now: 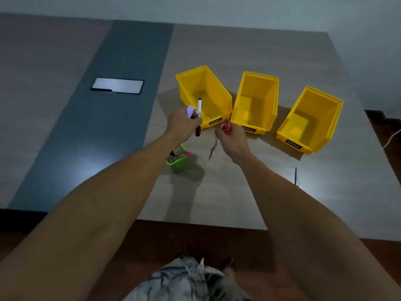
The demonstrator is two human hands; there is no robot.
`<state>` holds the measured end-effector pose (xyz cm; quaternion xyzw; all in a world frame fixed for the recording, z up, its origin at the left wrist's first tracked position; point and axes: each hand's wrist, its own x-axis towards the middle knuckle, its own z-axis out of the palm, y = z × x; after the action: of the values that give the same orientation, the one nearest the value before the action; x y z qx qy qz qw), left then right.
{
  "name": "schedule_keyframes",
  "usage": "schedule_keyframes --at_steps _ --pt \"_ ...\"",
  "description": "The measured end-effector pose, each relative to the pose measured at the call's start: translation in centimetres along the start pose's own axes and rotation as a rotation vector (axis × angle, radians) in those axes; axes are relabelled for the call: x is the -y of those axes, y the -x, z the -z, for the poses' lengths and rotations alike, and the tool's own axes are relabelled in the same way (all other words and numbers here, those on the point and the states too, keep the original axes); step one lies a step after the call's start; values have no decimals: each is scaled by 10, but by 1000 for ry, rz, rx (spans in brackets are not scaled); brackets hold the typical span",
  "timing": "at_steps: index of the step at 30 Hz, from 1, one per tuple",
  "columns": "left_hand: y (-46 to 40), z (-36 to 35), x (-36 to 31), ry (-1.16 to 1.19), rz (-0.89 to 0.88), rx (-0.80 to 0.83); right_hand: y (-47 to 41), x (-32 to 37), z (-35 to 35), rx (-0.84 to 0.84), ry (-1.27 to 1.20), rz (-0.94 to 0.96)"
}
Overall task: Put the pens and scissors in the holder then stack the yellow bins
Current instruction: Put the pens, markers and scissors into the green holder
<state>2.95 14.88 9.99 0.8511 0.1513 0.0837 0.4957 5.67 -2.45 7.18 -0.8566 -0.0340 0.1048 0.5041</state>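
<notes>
Three yellow bins stand in a row on the table: the left bin (213,88), the middle bin (258,101) and the right bin (312,120), all with nothing inside. My left hand (182,124) grips a white marker with black ends (199,115) and a purple-capped item (191,110). My right hand (233,137) holds red-handled scissors (227,128), with the blurred blades (213,148) pointing down toward me. The green holder (179,164) stands below my left hand with pink and dark pens in it.
A phone (117,85) lies on the blue-grey strip (104,131) at the left. A thin dark pen (295,175) lies on the table near my right forearm. The table's front edge (195,222) is near my body, the right edge beyond the right bin.
</notes>
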Motion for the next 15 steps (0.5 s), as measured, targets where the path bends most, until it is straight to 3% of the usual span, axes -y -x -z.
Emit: schedule_keyframes --at_steps 7,15 --pt "35 58 37 111 7 -139 7 62 -46 -89 -99 127" --pt "56 53 83 99 92 -139 26 44 -88 77 190 115"
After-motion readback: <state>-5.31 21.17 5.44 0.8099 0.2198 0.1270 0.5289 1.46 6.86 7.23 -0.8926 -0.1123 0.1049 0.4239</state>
